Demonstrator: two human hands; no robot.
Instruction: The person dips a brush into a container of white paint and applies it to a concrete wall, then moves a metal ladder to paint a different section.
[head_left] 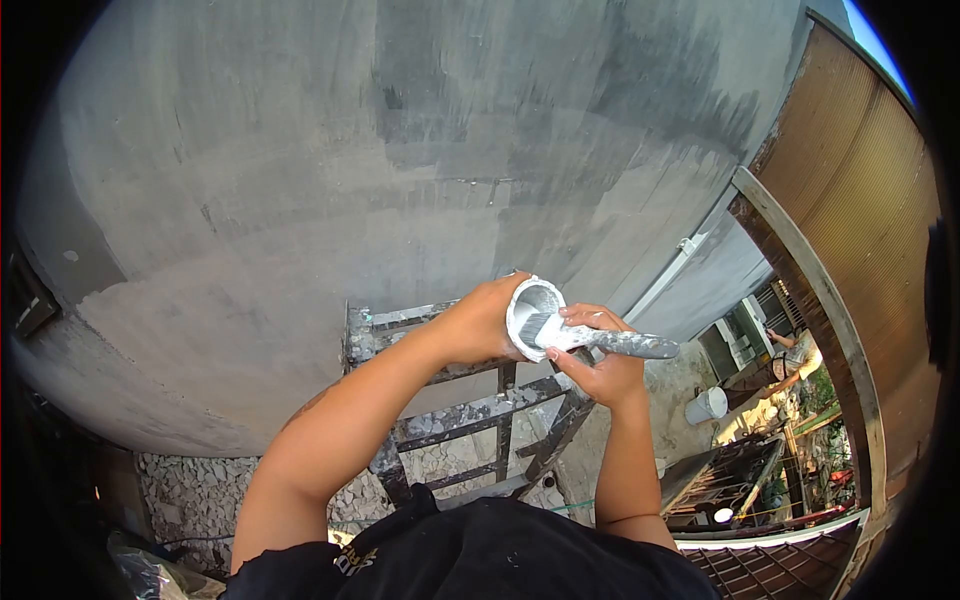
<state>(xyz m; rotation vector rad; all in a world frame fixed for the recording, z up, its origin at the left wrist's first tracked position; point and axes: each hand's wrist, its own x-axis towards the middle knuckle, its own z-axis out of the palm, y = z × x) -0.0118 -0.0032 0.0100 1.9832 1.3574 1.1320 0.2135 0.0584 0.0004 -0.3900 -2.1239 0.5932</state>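
Note:
My left hand (pixel 484 320) is wrapped round a paint-smeared white cup (pixel 541 296), its mouth tipped toward me. In my right hand (pixel 612 376) is a paintbrush (pixel 634 345), with the fingers closed about its white-coated lower part and the speckled handle sticking out to the right. The grey bristles lie in the mouth of the cup. Both hands are in front of a wall (pixel 300 230) coated in uneven grey patches, darker at the top. Below my hands stands a paint-spattered ladder (pixel 480 412).
Broken rubble (pixel 205 490) covers the ground at lower left. To the right are a white bucket (pixel 706 405), a curved wooden beam (pixel 820 290) and brown corrugated sheeting (pixel 860 170). Another person (pixel 800 352) is partly visible farther off at the right.

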